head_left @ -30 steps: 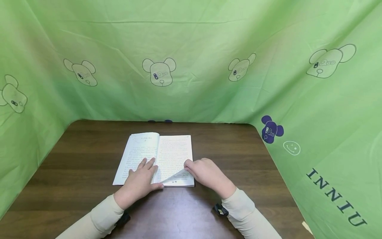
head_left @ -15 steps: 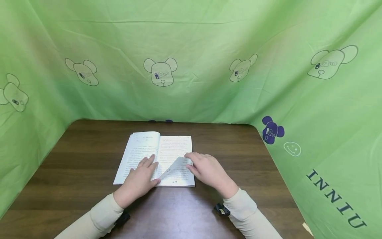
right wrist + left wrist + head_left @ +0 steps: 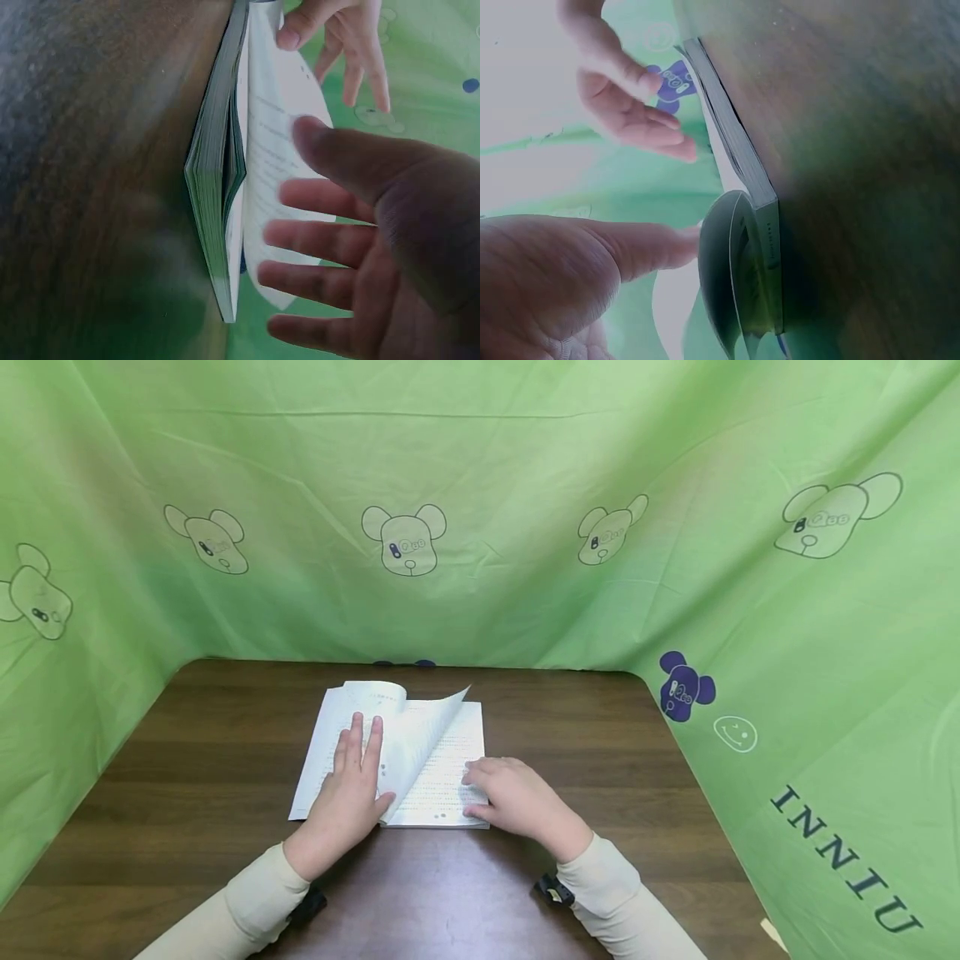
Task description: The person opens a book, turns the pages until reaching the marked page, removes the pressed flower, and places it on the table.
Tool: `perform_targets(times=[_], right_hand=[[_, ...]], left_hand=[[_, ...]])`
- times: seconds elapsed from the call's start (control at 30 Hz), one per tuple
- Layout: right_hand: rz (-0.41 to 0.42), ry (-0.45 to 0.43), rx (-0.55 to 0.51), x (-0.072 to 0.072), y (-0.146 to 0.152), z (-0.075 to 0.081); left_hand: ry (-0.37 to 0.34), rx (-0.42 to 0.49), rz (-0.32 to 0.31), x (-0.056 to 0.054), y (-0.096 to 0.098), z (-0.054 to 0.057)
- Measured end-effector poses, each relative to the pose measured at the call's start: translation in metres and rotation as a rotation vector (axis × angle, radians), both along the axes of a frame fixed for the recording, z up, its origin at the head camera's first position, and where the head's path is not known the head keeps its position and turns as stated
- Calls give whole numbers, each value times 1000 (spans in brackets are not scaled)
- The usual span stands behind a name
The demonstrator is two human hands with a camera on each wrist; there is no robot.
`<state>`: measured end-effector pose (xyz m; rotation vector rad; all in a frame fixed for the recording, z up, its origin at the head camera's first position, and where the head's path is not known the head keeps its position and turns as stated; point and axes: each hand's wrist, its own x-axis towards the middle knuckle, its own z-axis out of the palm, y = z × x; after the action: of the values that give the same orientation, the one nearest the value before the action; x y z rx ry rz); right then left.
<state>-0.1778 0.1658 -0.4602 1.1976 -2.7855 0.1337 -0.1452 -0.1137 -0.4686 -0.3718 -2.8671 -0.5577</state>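
An open book lies on the brown table, its pages covered in small print. One page stands up from the right side, slanting with its far corner in the air. My left hand lies over the left pages near the spine, fingers straight and thumb out toward the fold. In the left wrist view the thumb meets the curved page edges. Beside the book's right edge is my right hand, fingers loosely spread and holding nothing; the right wrist view shows them apart from the raised page.
The wooden table reaches back to a green curtain with bear-head drawings, which also hangs along both sides. A black wrist device sits under the right sleeve, another under the left.
The page corner has come up and swung leftward out of the right hand's fingers. My left hand has slid slightly forward, its fingers straighter; the right hand has dropped slightly toward me.
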Motion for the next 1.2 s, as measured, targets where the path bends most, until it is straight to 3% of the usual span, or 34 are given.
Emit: perform_targets(times=[0.17, 0.27, 0.57, 0.97, 1.2], right_hand=[[13, -135, 67, 3, 0, -1], [9, -159, 80, 3, 0, -1], [14, -141, 109, 3, -1, -2], [24, -132, 111, 2, -1, -5], [31, -112, 112, 1, -1, -4]], left_hand=[[16, -36, 5, 0, 0, 0], [39, -72, 1, 0, -1, 0], [49, -135, -58, -1, -2, -2], [-16, -156, -165, 0, -1, -3], [-105, -198, -233, 0, -4, -4]])
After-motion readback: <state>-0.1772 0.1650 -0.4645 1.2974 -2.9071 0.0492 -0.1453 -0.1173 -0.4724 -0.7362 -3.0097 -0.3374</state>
